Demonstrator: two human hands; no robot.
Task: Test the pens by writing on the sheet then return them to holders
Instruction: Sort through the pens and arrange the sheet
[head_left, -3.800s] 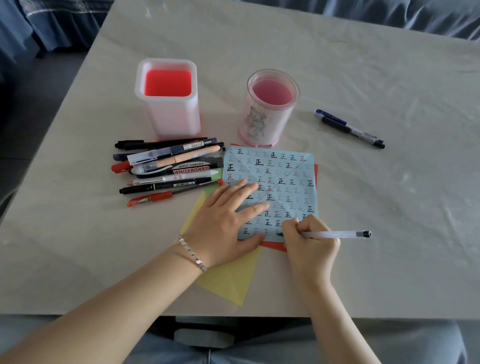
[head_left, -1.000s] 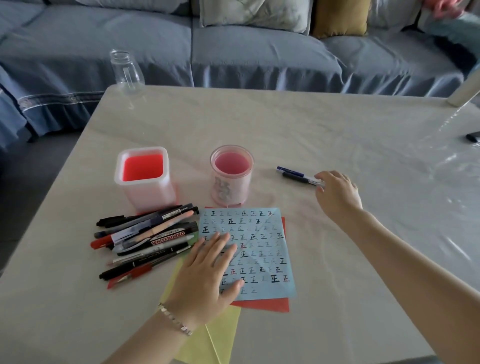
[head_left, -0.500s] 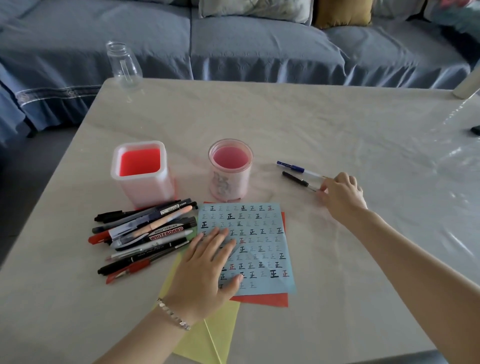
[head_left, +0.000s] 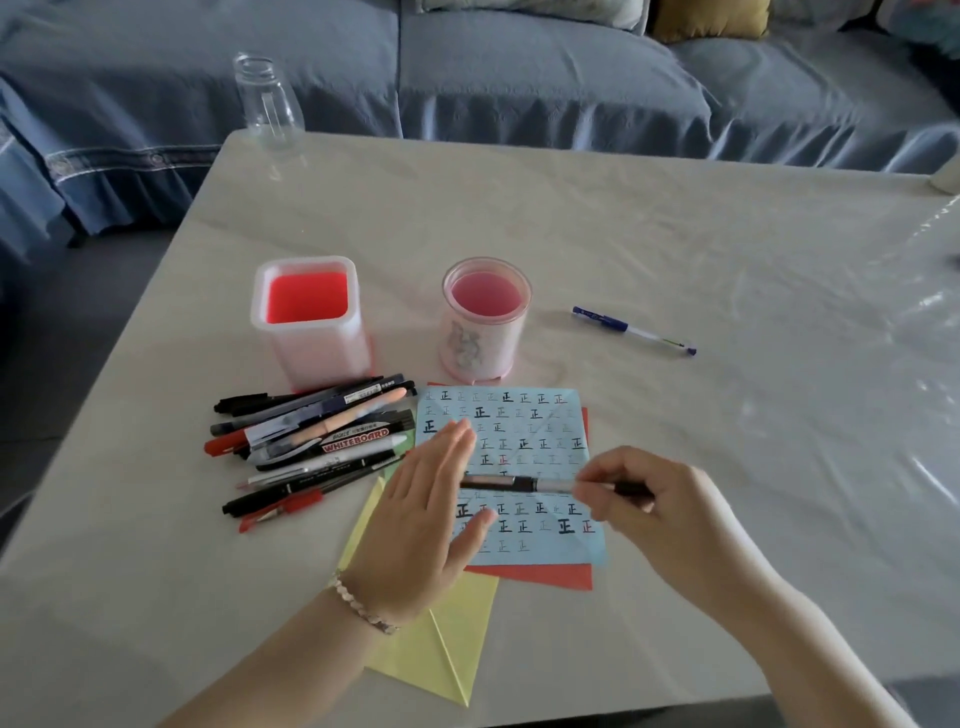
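My right hand (head_left: 654, 514) pinches a black pen (head_left: 519, 484) and holds it level above the blue sheet (head_left: 524, 441), which is covered with written marks. My left hand (head_left: 421, 525) hovers with straight fingers over the sheet's left side, its fingers at the pen's left end. A pile of several pens and markers (head_left: 311, 447) lies left of the sheet. Behind stand two holders with nothing in them: a square one (head_left: 311, 322) and a round one (head_left: 485, 319). A blue pen (head_left: 631, 330) lies alone to the right.
Red paper (head_left: 545, 576) and yellow paper (head_left: 441, 644) lie under the blue sheet. A clear glass jar (head_left: 267, 101) stands at the table's far left corner. A blue sofa (head_left: 519, 67) runs behind the table (head_left: 727, 467).
My right hand took the black pen from beside the blue pen at the right and brought it over the sheet. My left hand lifted off the sheet toward the pen.
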